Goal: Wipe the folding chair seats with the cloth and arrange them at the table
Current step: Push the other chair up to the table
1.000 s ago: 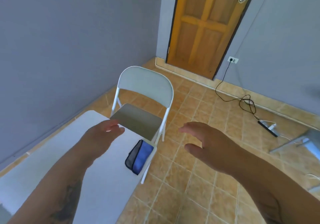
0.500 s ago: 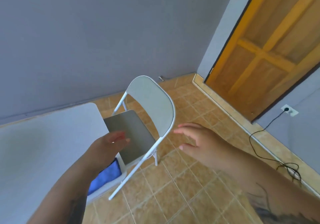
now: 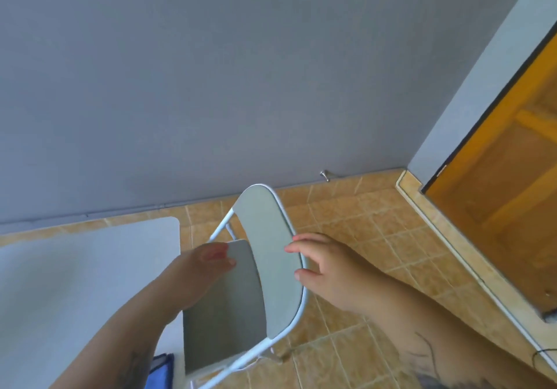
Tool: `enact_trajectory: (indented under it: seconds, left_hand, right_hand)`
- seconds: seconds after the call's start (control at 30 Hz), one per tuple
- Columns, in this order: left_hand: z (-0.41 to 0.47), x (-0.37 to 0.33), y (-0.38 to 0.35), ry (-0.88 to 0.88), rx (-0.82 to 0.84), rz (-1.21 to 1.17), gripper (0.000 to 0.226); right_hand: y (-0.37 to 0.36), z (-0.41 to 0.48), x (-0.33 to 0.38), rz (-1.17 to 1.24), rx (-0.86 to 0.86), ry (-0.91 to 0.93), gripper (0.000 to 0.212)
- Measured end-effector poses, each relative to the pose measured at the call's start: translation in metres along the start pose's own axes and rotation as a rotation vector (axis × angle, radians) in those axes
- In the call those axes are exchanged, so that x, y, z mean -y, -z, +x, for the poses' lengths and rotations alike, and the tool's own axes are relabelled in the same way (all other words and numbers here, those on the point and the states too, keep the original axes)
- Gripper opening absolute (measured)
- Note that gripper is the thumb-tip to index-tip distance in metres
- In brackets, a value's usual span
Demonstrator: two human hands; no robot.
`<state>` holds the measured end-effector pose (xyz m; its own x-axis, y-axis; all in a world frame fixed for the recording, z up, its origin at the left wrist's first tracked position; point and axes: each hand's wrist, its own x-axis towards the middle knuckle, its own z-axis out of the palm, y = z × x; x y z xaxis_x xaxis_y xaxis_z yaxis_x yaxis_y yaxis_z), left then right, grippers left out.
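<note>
Left hand: left hand (image 3: 200, 271) lies at the far corner of the folding chair (image 3: 241, 292) seat, fingers loosely curled; whether it grips the edge cannot be told.
Right hand: right hand (image 3: 322, 268) is spread open, fingertips at the backrest rim, nothing held.
Chair: unfolded, beside the table (image 3: 84, 286) corner; backrest runs from near right to far left, seat facing the table.
Cloth: a blue cloth (image 3: 161, 372) peeks out by the left forearm, mostly hidden and cut off.
Hidden: chair legs partly out of frame.
</note>
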<state>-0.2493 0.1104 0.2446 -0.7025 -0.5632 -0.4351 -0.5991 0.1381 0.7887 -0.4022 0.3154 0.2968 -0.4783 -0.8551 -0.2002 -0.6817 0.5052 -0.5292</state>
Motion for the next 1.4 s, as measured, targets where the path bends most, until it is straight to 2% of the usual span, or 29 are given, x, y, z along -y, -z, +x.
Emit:
enact_trajectory:
  seconds: [0.03, 0.13, 0.4, 0.67, 0.77, 0.93, 1.27, 1.33, 1.4]
  left_hand:
    - [0.009, -0.004, -0.010, 0.012, -0.035, -0.025, 0.054]
    - [0.025, -0.017, -0.049, 0.055, -0.161, -0.069, 0.039]
    - [0.019, -0.055, -0.136, 0.265, -0.448, -0.192, 0.052]
    - [0.036, -0.070, -0.161, 0.383, -0.424, -0.143, 0.044]
    - [0.052, -0.069, -0.171, 0.415, -0.385, -0.152, 0.049]
    - [0.074, -0.072, -0.177, 0.513, -0.461, -0.212, 0.050]
    - [0.149, -0.094, -0.215, 0.754, -0.682, -0.410, 0.036]
    - [0.160, -0.103, -0.224, 0.784, -0.678, -0.371, 0.031]
    - [0.169, -0.107, -0.233, 0.784, -0.680, -0.288, 0.042]
  right_hand:
    - [0.006, 0.014, -0.014, -0.006, 0.012, 0.037, 0.044]
    - [0.023, 0.055, -0.054, -0.035, 0.083, 0.167, 0.044]
    - [0.072, 0.133, -0.114, -0.218, 0.393, 0.474, 0.043]
    - [0.044, 0.183, -0.100, -0.148, 0.481, 0.513, 0.043]
    - [0.036, 0.200, -0.100, -0.180, 0.568, 0.524, 0.049]
    - [0.033, 0.249, -0.100, -0.305, 0.673, 0.614, 0.055]
    - [0.033, 0.373, -0.109, -0.783, 0.975, 1.046, 0.058]
    - [0.034, 0.388, -0.114, -0.843, 0.976, 1.138, 0.056]
    - [0.031, 0.401, -0.122, -0.865, 0.975, 1.179, 0.059]
